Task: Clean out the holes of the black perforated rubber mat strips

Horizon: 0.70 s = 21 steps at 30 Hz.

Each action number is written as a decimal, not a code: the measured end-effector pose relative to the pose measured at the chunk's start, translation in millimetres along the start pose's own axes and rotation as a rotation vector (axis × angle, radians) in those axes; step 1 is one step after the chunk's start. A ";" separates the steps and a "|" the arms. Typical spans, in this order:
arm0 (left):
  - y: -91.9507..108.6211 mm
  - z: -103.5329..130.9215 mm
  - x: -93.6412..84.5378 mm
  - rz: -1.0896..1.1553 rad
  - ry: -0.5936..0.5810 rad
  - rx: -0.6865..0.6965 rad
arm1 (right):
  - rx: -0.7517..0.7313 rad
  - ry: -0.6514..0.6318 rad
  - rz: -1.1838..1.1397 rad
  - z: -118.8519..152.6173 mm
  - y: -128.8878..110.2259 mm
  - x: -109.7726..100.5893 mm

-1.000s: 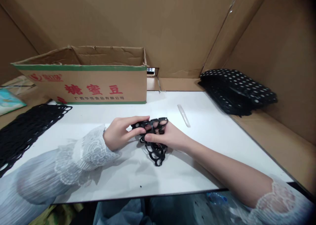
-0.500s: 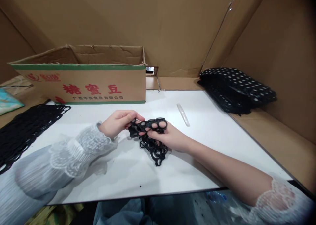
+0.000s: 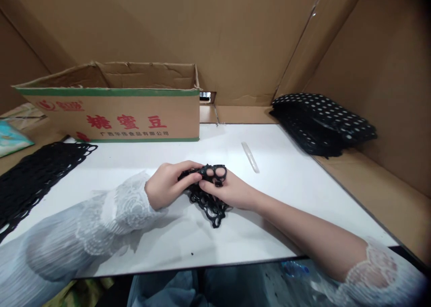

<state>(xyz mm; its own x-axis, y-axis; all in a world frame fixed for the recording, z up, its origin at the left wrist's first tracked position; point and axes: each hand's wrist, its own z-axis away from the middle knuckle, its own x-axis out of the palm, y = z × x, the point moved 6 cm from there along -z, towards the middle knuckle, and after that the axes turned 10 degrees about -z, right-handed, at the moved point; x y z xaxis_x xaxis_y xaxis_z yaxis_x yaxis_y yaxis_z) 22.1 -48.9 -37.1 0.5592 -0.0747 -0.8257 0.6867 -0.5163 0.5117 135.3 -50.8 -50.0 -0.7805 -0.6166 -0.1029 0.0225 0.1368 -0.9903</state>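
A bunched black sheet full of round holes [image 3: 208, 204] is between my two hands, just above the white tabletop. My left hand [image 3: 171, 182] is closed on its left side, thumb on top and fingers partly hidden behind. From the right, my right hand [image 3: 232, 191] grips the same sheet, its thumb nearly meeting the left thumb. Ring-shaped holes show skin through them at the upper right of the bunch. One corner of the sheet dangles toward me below the hands.
A cardboard box [image 3: 148, 114] with red lettering stands at the back left. Black holed sheets [image 3: 40, 172] lie at the left, and a black stack with a dotted pattern [image 3: 323, 123] rests at the right. A pale, slender strip [image 3: 250, 157] lies beyond my right hand.
My left hand has moved right and closed over the sheet's left part, bringing its thumb beside the right one. The sheet is more gathered; my right hand stays nearly in place.
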 end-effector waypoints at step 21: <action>-75.6 -17.1 -66.7 0.498 0.567 -0.404 | 0.062 -0.041 -0.011 1.9 4.8 3.7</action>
<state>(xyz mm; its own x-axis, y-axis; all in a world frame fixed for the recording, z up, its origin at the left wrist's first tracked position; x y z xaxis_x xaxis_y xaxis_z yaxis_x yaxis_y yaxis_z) -59.2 9.7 -16.6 0.9137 0.2812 -0.2934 0.3515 -0.1846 0.9178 133.7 -53.9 -55.3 -0.7546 -0.6494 -0.0941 0.0538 0.0818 -0.9952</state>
